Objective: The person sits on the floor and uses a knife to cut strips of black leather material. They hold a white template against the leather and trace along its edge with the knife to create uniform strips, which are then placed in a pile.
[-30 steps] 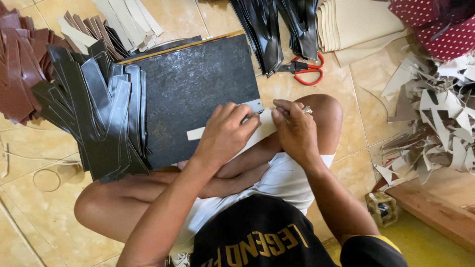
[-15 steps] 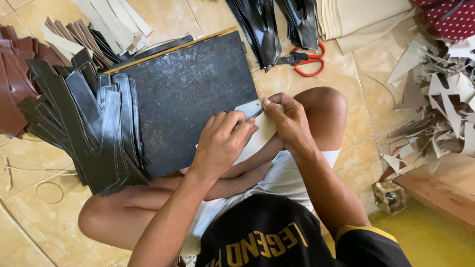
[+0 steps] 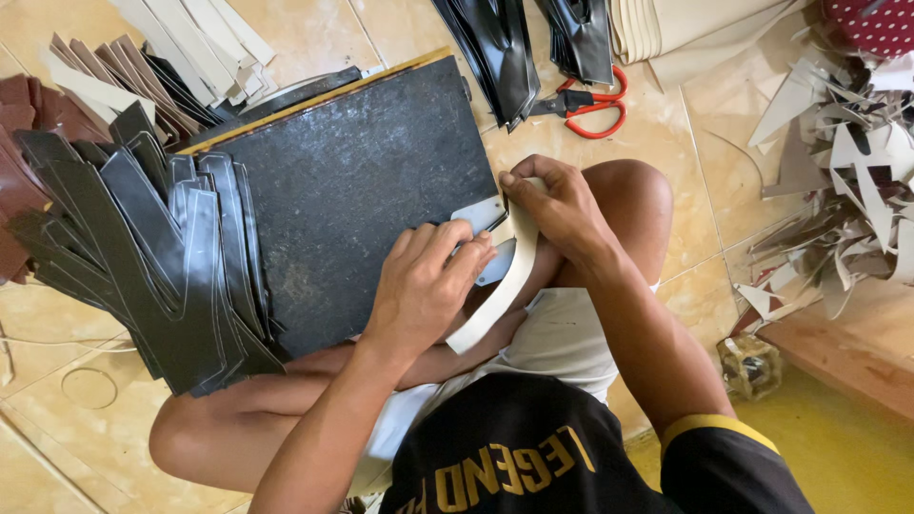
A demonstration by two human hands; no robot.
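- The cream strip (image 3: 509, 276), at frame centre over the black board's (image 3: 352, 190) right edge, has been drawn lower since a moment ago.
- It is pinched by the closed right hand (image 3: 557, 205).
- It is pressed down by the curled left hand (image 3: 424, 286).

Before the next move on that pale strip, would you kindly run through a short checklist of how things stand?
1. Left hand holds the pale strip: ok.
2. Right hand pinches the strip's upper end: ok.
3. Strip lies flat: not ok, it curves down over the lap.
4. Black board has bare surface under the hands: ok.
5. Red-handled scissors lie apart from both hands: ok.
6. Tool in left hand: cannot tell.
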